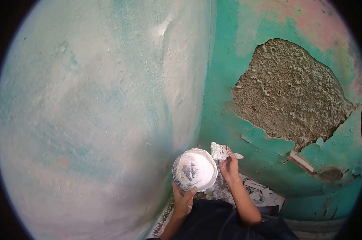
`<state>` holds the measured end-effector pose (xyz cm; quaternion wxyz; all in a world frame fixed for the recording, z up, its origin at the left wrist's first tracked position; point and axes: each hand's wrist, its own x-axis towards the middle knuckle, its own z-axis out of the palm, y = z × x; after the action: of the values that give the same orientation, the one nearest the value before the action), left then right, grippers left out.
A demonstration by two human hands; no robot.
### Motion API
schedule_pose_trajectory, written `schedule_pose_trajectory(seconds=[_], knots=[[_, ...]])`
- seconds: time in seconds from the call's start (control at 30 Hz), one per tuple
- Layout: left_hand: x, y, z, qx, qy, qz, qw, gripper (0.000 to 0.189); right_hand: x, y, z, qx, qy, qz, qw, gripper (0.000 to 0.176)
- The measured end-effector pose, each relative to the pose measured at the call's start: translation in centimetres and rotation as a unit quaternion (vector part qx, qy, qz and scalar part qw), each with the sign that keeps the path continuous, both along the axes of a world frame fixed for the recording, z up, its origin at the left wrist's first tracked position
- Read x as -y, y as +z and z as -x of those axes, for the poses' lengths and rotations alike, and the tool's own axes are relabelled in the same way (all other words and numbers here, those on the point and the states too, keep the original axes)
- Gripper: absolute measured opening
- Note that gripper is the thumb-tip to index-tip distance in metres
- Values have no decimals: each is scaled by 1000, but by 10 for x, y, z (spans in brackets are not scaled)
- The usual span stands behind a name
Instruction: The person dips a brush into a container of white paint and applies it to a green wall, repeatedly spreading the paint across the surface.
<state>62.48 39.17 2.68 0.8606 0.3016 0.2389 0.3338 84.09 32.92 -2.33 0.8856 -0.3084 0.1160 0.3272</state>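
My left hand (184,199) grips a round tub (174,176) from below, its thumb over the near rim. White paint (205,170) covers part of the tub's inside, and a darker streaked patch shows at the left. Just right of the tub, my right hand (229,168) is closed around a paintbrush (219,151). White paint coats the brush head, which points left beside the tub's rim. The end of the brush's pale handle sticks out to the right of my fingers.
A wall smeared white over turquoise (101,100) rises on the left. It meets a green wall (225,124) on the right, where a large patch of bare rough plaster (289,92) shows. Paint-spotted sheets (261,192) lie on the floor below.
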Motion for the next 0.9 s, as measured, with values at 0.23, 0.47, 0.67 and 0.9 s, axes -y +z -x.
schedule_pose_trajectory(seconds=[0.23,0.47,0.67,0.9], knots=[[-7,-11,8,-19,15,31,999,77,-27,9,-24,86,23,62,994,37],[22,-12,-21,1,80,39,996,75,-89,87,-105,246,66,57,965,42],[42,3,-40,-3,129,17,992,72,-165,136,-141,296,50,-42,953,39],[48,1,-26,-93,150,-8,984,73,-174,12,-139,274,42,44,960,36]])
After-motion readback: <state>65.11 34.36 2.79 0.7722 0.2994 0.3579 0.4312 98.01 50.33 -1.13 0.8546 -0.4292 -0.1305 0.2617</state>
